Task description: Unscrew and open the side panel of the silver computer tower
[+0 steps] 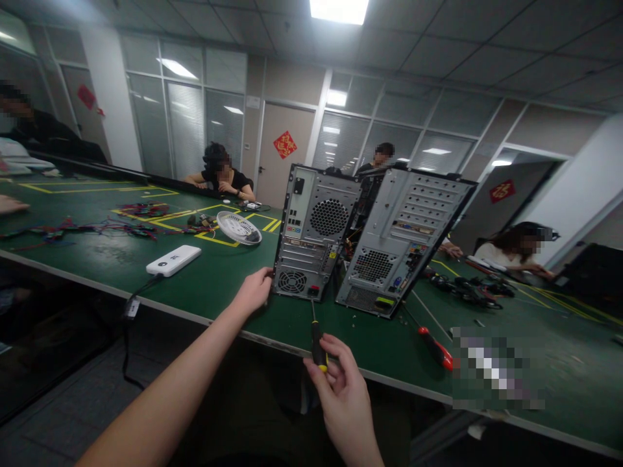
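Right hand (343,389): closed around my black-and-yellow screwdriver (317,340), shaft aimed at the lower rear edge of the left computer case (314,237). Left hand (253,290): fingers pressed on that case's bottom corner. Second case (402,240) just beside, both upright on the green table (219,285). Red screwdriver (433,344) lies nearby.

Two computer cases (314,230) (402,240) stand on one green table (214,285). Two screwdrivers: one black-yellow (317,340), one red (435,347). One white box (173,260). One fan guard (238,227). Two hands (254,290) (343,389).
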Available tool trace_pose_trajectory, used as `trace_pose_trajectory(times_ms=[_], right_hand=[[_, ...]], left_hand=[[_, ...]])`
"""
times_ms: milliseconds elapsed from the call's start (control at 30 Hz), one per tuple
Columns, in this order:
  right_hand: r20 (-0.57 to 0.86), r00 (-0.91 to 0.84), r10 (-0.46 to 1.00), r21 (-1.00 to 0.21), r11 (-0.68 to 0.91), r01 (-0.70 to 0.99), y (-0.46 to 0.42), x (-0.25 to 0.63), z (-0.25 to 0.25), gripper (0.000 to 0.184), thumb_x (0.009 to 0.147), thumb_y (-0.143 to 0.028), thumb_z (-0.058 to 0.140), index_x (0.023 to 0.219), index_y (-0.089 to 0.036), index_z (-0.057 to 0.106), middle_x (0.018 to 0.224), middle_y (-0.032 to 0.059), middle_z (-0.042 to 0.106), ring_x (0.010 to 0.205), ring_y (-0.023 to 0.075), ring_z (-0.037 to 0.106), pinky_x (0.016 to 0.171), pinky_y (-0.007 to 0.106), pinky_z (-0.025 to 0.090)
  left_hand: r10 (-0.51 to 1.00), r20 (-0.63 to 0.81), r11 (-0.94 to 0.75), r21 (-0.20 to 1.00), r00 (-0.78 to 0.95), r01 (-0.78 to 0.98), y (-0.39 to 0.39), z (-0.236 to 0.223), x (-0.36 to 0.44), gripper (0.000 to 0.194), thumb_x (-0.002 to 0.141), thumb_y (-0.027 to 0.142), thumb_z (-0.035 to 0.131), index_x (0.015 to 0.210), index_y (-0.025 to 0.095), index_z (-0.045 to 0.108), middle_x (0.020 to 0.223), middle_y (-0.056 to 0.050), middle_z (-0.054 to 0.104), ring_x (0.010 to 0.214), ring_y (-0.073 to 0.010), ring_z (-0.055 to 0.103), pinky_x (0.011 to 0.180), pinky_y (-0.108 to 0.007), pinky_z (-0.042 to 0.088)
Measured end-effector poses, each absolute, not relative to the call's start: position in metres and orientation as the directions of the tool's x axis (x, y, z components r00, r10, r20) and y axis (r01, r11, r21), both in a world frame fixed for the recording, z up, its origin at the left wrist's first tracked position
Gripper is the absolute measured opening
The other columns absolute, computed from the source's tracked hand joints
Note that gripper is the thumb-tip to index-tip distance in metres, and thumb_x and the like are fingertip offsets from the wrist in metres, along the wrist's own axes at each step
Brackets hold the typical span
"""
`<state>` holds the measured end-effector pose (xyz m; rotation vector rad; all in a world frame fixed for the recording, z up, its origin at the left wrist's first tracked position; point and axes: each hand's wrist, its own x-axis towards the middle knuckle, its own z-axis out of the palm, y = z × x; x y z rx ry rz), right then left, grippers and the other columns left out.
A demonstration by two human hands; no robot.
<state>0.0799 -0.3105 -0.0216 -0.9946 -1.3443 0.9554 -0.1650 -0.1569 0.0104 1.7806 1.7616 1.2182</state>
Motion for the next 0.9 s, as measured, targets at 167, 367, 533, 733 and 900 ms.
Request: trace_pose_trajectory(times_ms=[167,367,533,733,900], right_hand=[[0.366,0.012,0.930,-0.913,0.357,0.196,-0.310,0.088,-0.021,0.036,0.088,-0.047,0.077,0.116,-0.025,0.079,0.144,0.0155,0.058,0.125,0.0309,0.067,0.100,0.043,0.060],[0.404,0.003,0.915,-0.872,0.385,0.302,-0.310,0.091,-0.022,0.029,0.092,-0.043,0.072,0.115,-0.029,0.081,0.141,0.0134,0.059,0.133,0.0329,0.061,0.113,0.052,0.050],[0.393,0.054,0.918,-0.911,0.380,0.158,-0.309,0.086,-0.024,0.031,0.087,-0.044,0.077,0.112,-0.024,0.074,0.137,0.0144,0.060,0.105,0.0254,0.073,0.092,0.041,0.062],[0.435,0.041,0.900,-0.877,0.413,0.245,-0.308,0.089,-0.022,0.028,0.088,-0.044,0.076,0.109,-0.025,0.079,0.136,0.0145,0.061,0.121,0.0308,0.067,0.100,0.045,0.059],[0.438,0.028,0.899,-0.868,0.415,0.272,-0.312,0.090,-0.016,0.032,0.092,-0.049,0.072,0.113,-0.026,0.080,0.136,0.0148,0.061,0.126,0.0312,0.065,0.105,0.046,0.056]], left_hand=[[0.937,0.323,-0.170,0.755,-0.134,0.633,-0.157,0.010,-0.165,0.044,0.099,0.025,0.039,0.129,0.018,0.070,0.128,-0.010,0.076,0.120,-0.0255,0.070,0.107,-0.035,0.052],[0.936,0.328,-0.183,0.761,-0.127,0.622,-0.156,0.009,-0.165,0.044,0.099,0.025,0.039,0.129,0.017,0.070,0.129,-0.010,0.076,0.119,-0.0254,0.071,0.107,-0.035,0.052],[0.940,0.317,-0.175,0.770,-0.129,0.614,-0.156,0.009,-0.166,0.043,0.099,0.025,0.040,0.128,0.018,0.070,0.118,-0.010,0.080,0.106,-0.0237,0.076,0.103,-0.034,0.054],[0.944,0.304,-0.166,0.778,-0.131,0.606,-0.155,0.008,-0.166,0.043,0.099,0.025,0.041,0.130,0.019,0.070,0.111,-0.009,0.081,0.102,-0.0238,0.076,0.102,-0.034,0.055],[0.940,0.314,-0.170,0.770,-0.134,0.615,-0.156,0.008,-0.166,0.043,0.099,0.025,0.041,0.130,0.018,0.070,0.116,-0.010,0.080,0.106,-0.0236,0.075,0.102,-0.034,0.055]])
